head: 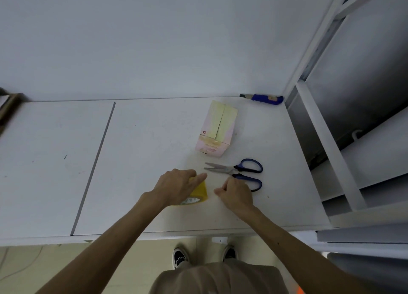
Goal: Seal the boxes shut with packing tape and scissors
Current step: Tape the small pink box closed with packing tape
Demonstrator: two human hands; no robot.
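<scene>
The left hand (176,185) curled over the yellow tape roll (200,193) on the white surface (143,156), gripping it. The right hand (237,194) hovered just beside it with its fingers curled, perhaps pinching the tape's end; I could not tell. Scissors (240,170) lay open against that hand, the box (217,130) lay beyond them, and a knife (265,99) lay by the wall.

Bench (55,161): open surface, 9 to 11 o'clock of tape roll (199,193). Obstacles: scissors (231,169), 2 o'clock, near; box (217,125), 1 o'clock; utility knife (265,99) beyond; shelf frame (333,156), 3 o'clock.
</scene>
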